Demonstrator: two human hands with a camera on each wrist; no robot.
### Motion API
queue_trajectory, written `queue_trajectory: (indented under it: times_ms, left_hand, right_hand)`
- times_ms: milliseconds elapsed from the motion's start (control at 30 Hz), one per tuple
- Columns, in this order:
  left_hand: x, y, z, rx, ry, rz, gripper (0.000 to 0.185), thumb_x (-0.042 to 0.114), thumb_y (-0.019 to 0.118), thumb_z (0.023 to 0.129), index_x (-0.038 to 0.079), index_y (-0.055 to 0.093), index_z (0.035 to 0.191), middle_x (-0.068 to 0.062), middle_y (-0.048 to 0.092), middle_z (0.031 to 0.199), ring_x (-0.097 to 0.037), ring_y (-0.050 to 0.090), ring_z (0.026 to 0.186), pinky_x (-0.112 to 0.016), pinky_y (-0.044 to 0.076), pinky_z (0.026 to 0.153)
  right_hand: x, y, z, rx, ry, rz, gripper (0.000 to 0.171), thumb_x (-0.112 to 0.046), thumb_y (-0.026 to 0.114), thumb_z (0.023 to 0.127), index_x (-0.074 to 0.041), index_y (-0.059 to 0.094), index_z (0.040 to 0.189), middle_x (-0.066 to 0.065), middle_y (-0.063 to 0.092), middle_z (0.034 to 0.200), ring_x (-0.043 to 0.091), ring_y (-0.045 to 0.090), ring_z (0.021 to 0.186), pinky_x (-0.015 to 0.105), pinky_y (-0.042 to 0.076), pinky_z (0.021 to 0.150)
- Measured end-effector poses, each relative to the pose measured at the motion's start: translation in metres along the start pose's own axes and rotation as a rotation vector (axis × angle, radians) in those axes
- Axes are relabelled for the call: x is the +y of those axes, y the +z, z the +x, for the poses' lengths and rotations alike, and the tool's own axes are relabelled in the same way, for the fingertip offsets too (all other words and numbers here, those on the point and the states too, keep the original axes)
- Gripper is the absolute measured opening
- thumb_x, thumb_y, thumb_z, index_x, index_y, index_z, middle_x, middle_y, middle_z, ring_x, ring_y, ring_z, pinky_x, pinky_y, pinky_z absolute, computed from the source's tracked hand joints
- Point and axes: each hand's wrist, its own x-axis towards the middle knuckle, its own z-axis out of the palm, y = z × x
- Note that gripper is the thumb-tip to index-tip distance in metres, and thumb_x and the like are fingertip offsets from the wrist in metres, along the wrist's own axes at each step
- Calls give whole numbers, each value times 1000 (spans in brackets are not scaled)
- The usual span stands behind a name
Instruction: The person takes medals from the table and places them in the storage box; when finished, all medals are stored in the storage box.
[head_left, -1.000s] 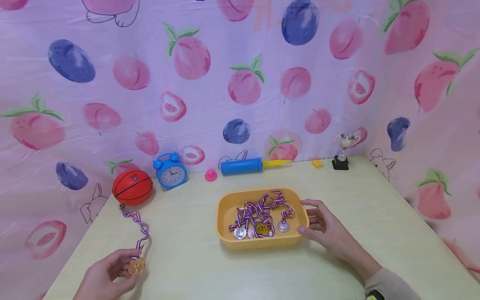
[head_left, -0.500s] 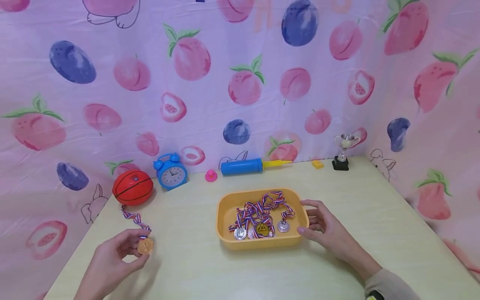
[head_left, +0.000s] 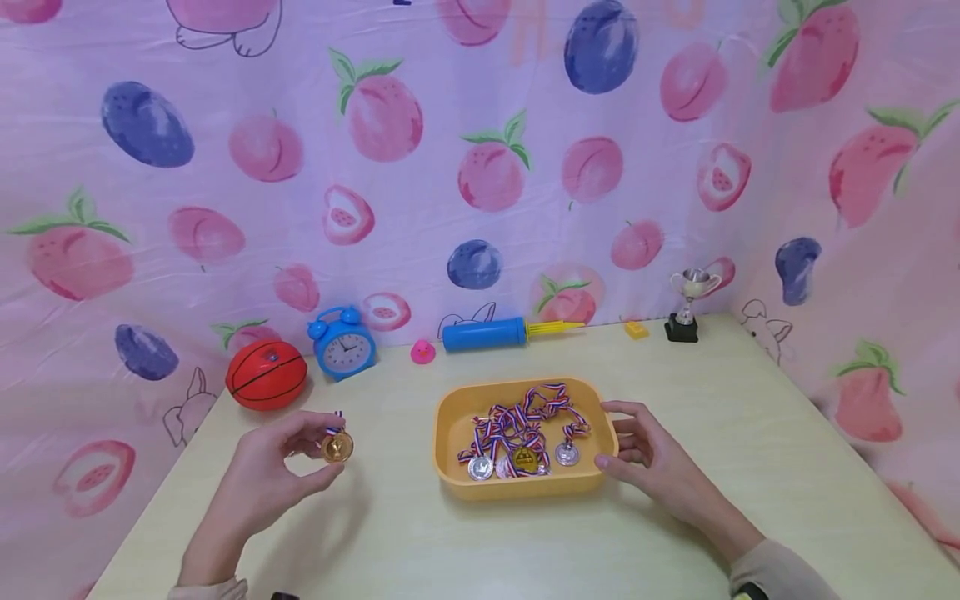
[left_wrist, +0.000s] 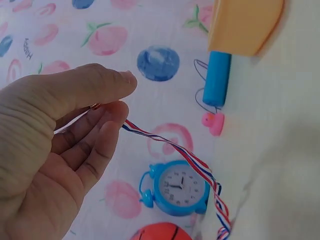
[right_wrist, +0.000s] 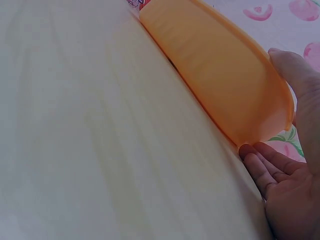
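My left hand (head_left: 273,462) pinches a gold medal (head_left: 337,447) at the top of its red, white and blue ribbon, above the table on the left. In the left wrist view the medal is mostly hidden by the fingers, and its ribbon (left_wrist: 187,152) trails down past the clock. A yellow plastic basket (head_left: 525,487) stands mid-table. Inside it lie silver medals (head_left: 480,467), another gold-coloured medal (head_left: 523,457) and tangled ribbons. Against the basket's right end rests my right hand (head_left: 652,458), thumb at the rim and fingertips touching the outer wall in the right wrist view.
Along the back stand a red toy basketball (head_left: 267,375), a blue alarm clock (head_left: 343,343), a pink rubber duck (head_left: 422,352), a blue hand pump (head_left: 487,334), a small yellow block (head_left: 636,329) and a silver trophy cup (head_left: 686,304). A fruit-print curtain (head_left: 420,217) hangs behind.
My left hand has lifted the gold medal and carried it right and toward the back, its ribbon drawn away from beside the basketball. The right hand and basket stay put.
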Motion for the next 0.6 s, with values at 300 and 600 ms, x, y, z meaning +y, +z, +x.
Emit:
queue_trajectory:
  times_ms: [300, 600]
  left_hand:
    - [17, 8, 30, -3, 94, 12, 56, -4, 102, 74, 13, 81, 122, 5, 81, 110, -11, 74, 92, -19, 61, 87]
    - [32, 16, 50, -4, 79, 54, 54, 3, 103, 76, 17, 81, 122, 11, 80, 108, -10, 73, 94, -23, 61, 88]
  right_hand:
    - [-1, 0, 0, 2, -2, -6, 75, -27, 84, 103, -25, 41, 165, 22, 59, 153, 30, 68, 122, 20, 56, 99]
    - [-1, 1, 0, 4, 7, -6, 76, -28, 84, 103, -25, 41, 165, 21, 60, 152, 30, 69, 123, 19, 56, 99]
